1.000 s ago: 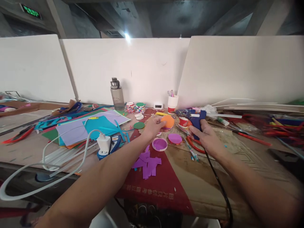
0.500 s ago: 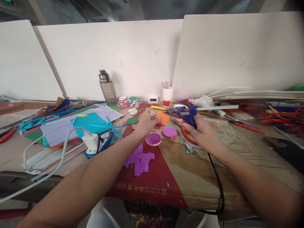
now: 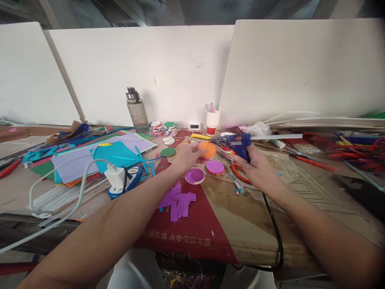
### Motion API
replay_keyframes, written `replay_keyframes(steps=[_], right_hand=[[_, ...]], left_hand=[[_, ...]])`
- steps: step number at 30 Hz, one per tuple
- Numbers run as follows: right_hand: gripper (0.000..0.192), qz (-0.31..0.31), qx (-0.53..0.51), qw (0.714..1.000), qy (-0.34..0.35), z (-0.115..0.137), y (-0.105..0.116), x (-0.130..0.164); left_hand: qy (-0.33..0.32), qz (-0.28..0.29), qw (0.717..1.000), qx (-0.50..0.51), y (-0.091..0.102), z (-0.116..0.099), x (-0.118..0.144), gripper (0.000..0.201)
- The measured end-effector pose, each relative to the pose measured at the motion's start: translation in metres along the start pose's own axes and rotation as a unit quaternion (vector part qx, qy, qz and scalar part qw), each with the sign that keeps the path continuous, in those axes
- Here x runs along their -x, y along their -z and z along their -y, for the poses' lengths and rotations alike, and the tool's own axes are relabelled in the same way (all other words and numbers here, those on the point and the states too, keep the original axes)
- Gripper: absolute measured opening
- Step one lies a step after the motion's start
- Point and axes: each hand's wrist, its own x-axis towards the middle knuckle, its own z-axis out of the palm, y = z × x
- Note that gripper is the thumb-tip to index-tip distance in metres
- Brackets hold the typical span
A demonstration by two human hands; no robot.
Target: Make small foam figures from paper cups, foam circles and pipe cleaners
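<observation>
Centre of the frame: both forearms extend forward over the table (image 3: pixel 270 224). Left hand (image 3: pixel 186 157), palm down, fingers pinching the orange disc (image 3: pixel 208 149) by its left edge. Right hand (image 3: pixel 255 168), fingers clenched round the grip of the blue glue gun (image 3: pixel 239 142) (nozzle pointing left, just above the disc). A purple disc (image 3: pixel 215 166) lies directly below.

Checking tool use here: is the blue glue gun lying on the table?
No, the right hand holds the blue glue gun above the table, nozzle toward the orange disc.
</observation>
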Motion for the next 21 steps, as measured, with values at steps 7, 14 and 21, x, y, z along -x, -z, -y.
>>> replay_keyframes(steps=[7,14,21], right_hand=[[0.051,-0.002,0.002,1.000,0.008,-0.0003,0.0001,0.0008],[0.048,0.004,0.008,1.000,-0.001,-0.0013,-0.0016,0.0026],[0.052,-0.006,-0.010,1.000,0.005,0.0014,0.0004,0.0010]], left_hand=[[0.000,-0.004,1.000,-0.002,0.0004,-0.0002,-0.0004,0.008],[-0.019,0.011,1.000,0.014,0.0023,0.0016,-0.0024,0.006],[-0.017,0.006,1.000,-0.001,0.0003,0.0009,-0.0006,0.005]])
